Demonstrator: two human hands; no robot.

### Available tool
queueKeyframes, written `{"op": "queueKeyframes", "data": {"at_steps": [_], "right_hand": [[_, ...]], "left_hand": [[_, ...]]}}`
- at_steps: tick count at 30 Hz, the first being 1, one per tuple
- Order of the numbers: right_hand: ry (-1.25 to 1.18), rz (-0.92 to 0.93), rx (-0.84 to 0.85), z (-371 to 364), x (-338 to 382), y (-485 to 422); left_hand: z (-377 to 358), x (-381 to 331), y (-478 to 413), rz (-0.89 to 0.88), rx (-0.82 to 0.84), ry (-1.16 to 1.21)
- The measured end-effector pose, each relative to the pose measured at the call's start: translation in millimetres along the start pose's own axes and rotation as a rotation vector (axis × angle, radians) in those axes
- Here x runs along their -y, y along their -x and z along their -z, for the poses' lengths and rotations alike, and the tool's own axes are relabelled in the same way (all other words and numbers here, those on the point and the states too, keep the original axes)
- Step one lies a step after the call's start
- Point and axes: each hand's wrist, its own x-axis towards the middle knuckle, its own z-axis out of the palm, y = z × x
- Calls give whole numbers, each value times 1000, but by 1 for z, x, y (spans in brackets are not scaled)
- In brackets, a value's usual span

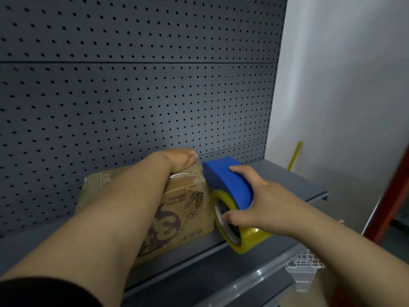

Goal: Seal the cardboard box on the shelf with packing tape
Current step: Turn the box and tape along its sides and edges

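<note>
A printed cardboard box (183, 209) lies on the grey shelf (294, 180), its top flaps covered with clear tape. My left hand (177, 159) presses flat on the box's far top edge, my forearm lying across the lid. My right hand (254, 200) grips a blue tape dispenser (225, 180) loaded with a yellowish roll of packing tape (241, 238). The dispenser's front end touches the box's upper right corner. The roll hangs beside the box's right side, above the shelf's front edge.
A dark grey pegboard (137, 89) backs the shelf. A white wall (345, 85) stands to the right, with a yellow stick (295, 155) leaning there. A white wire basket (305, 267) sits lower right, below the shelf. A red post (391, 196) rises at the right edge.
</note>
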Motion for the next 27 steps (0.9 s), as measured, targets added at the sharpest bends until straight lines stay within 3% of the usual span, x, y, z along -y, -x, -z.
{"op": "queueKeyframes", "data": {"at_steps": [10, 20, 27], "right_hand": [[105, -30, 52, -4, -7, 60], [232, -36, 104, -15, 1, 65], [299, -90, 186, -7, 15, 28]], "left_hand": [[1, -3, 9, 21, -37, -111], [1, -8, 10, 116, -25, -39], [4, -16, 22, 130, -298, -241]]}}
